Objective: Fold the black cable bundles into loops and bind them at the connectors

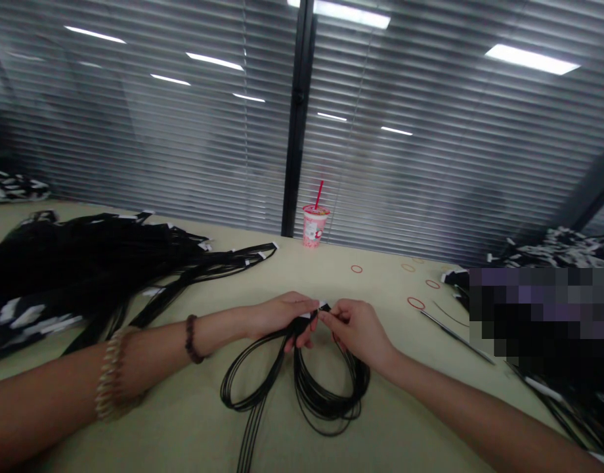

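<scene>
Pale table point(174, 420), window blinds behind far edge. Big heap of black cables point(85, 263) w/ white tags across left edge; smaller heap point(553, 249) at far right corner. Near front edge, centre: coiled black cable bundle point(326, 394), loops flat on table, top gathered. Left hand point(277, 315) clenched round gathered top; right hand point(358, 328) pinching white-tagged end, touching left. Pink cup point(314, 226) w/ red straw at far edge. Red rubber bands point(415, 303) scattered twd right edge.

Both bare forearms reach in from the lower corners and converge. The left hand point(281, 316) curls palm-down, fingers closed; the right hand point(360, 330) faces it, thumb and fingertips pinched together, the hands nearly touching.
</scene>
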`<state>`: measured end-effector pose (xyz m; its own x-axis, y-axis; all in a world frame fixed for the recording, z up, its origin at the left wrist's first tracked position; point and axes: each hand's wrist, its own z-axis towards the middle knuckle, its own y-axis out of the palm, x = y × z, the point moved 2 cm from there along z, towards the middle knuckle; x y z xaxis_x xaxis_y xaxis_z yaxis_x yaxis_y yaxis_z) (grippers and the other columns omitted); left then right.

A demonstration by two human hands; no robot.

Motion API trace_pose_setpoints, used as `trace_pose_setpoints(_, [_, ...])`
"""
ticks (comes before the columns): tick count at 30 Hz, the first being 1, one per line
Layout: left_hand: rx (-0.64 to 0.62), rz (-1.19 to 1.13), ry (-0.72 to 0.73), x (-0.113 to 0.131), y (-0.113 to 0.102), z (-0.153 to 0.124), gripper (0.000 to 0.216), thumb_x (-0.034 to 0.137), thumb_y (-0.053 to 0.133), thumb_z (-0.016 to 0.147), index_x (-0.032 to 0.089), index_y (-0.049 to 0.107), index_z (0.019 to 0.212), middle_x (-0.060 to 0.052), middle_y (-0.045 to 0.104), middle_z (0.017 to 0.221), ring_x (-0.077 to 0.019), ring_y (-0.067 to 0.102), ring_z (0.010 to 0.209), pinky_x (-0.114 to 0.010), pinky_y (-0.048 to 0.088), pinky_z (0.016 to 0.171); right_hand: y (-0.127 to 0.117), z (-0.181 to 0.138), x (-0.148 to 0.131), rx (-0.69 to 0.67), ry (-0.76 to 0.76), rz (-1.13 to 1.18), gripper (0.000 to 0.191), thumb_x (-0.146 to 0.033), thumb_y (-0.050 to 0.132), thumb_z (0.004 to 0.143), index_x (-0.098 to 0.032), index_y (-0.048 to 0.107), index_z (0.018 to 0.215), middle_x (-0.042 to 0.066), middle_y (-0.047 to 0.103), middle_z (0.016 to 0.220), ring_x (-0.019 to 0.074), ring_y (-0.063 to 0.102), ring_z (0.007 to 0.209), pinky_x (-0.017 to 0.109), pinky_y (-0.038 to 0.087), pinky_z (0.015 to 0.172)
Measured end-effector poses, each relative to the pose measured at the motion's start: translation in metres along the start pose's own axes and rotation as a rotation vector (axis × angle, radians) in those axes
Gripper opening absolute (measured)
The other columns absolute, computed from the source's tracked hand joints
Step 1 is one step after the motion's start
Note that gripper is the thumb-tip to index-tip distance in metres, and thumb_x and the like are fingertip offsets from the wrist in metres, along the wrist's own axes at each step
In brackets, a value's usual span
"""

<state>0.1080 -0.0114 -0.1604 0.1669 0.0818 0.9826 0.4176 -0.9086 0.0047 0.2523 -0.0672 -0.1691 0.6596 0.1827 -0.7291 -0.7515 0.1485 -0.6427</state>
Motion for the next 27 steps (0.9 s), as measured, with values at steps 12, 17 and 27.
trace_pose_setpoints(12, [0.01, 0.002, -0.019, -0.003, -0.001, 0.002, 0.041, 0.049, 0.033, 0.078, 0.012, 0.049, 0.073, 0.0, 0.052, 0.045, -0.007, 0.046, 0.035, -0.02, 0.04, 0.046, 0.0, 0.001, -0.006, -0.106, -0.066, 0.218, 0.02, -0.033, 0.051, 0.075, -0.013, 0.055, 0.072, 0.002, 0.057, 0.059, 0.0063, 0.048, 0.045, 0.016, 0.036, 0.042])
trace_pose_setpoints(17, [0.013, 0.04, -0.017, -0.009, -0.005, 0.005, 0.042, 0.05, 0.034, 0.077, 0.011, 0.05, 0.074, -0.001, 0.054, 0.047, -0.0081, 0.048, 0.035, -0.017, 0.035, 0.037, -0.001, -0.001, -0.009, -0.094, -0.139, 0.15, 0.011, -0.023, 0.05, 0.073, -0.014, 0.055, 0.073, 0.002, 0.06, 0.065, 0.0075, 0.053, 0.053, 0.016, 0.038, 0.047])
trace_pose_setpoints(27, [0.038, 0.02, -0.022, -0.006, -0.003, 0.003, 0.04, 0.051, 0.037, 0.076, 0.013, 0.049, 0.073, -0.001, 0.052, 0.046, -0.0067, 0.045, 0.037, -0.013, 0.028, 0.034, 0.001, -0.004, -0.003, -0.042, -0.126, -0.034, 0.018, -0.027, 0.039, 0.081, -0.016, 0.052, 0.075, 0.001, 0.059, 0.061, 0.007, 0.051, 0.047, 0.016, 0.034, 0.043])
